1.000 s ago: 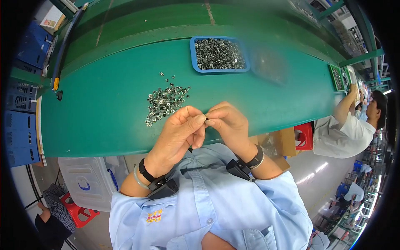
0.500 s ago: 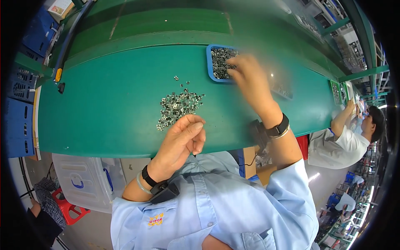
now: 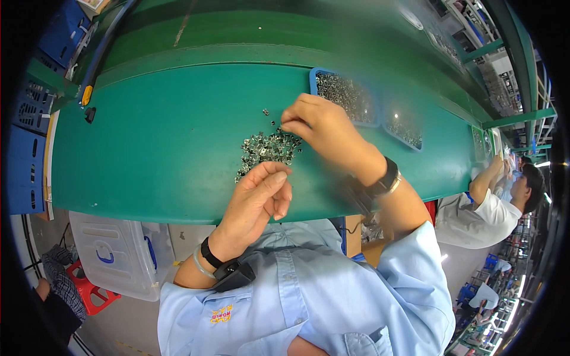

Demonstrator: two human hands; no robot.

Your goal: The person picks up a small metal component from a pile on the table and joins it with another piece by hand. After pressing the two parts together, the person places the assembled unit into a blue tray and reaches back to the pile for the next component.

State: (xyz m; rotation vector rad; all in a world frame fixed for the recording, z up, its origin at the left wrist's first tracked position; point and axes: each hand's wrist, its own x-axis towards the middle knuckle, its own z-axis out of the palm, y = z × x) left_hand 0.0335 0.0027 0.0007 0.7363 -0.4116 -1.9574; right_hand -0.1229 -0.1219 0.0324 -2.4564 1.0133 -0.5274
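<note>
On the green work surface (image 3: 148,148) lies a loose pile of small shiny metal pieces (image 3: 261,148), with a few strays beyond it. My right hand (image 3: 332,130) hangs over the far right edge of the pile. Its thumb and fingertips are pinched together, and whatever is between them is too small to make out. At the near side of the pile my left hand (image 3: 258,196) is curled, thumb against the forefinger; its contents are hidden. A blue tray (image 3: 313,83) full of similar metal pieces stands past my right hand.
A second tray (image 3: 409,144) with small metal parts sits right of the first. Blue crates (image 3: 27,178) stand at the left, a lidded clear plastic box (image 3: 113,255) below the table edge. A co-worker (image 3: 484,219) sits at the right by green trays.
My right hand has moved from the blue tray leftward and nearer, to the metal pile. My left hand has stayed curled by the pile. The view has shifted slightly.
</note>
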